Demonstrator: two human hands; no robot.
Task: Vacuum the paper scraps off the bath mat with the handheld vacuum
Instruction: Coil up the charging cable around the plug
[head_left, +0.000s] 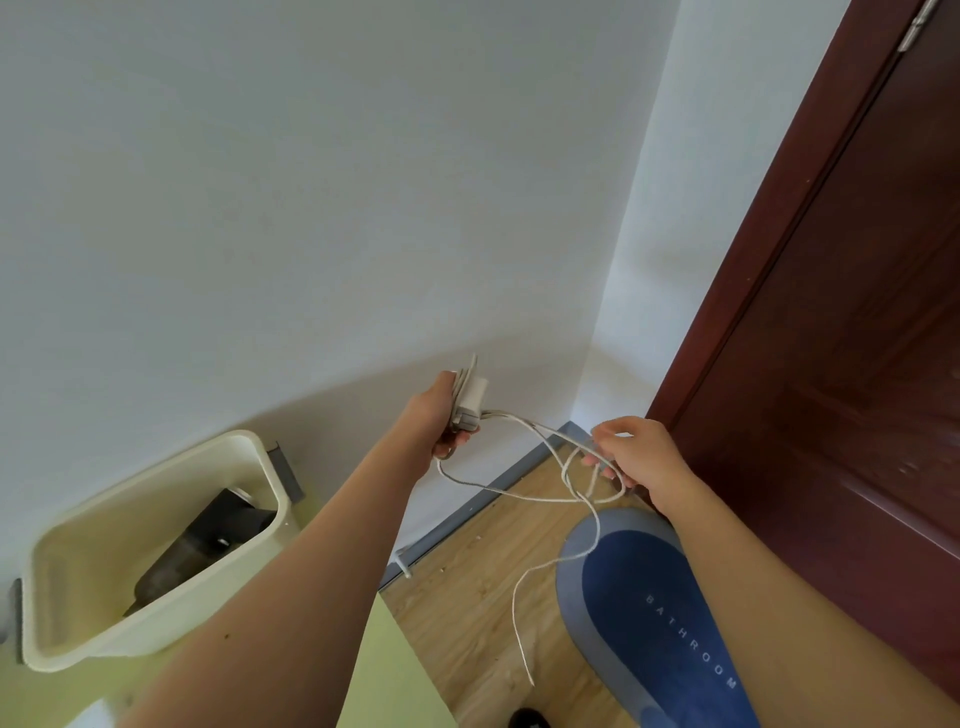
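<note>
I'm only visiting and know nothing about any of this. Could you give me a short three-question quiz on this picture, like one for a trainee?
1. True or false: the left hand grips a white plastic charger block.
2. Pick one: the right hand pinches (A) the thin white cord, (B) a paper scrap, (C) a door handle.
3. Fill in: the word printed on the oval blue bath mat is ____.

Key: 1 true; 2 A; 3 BATHROOM.
</note>
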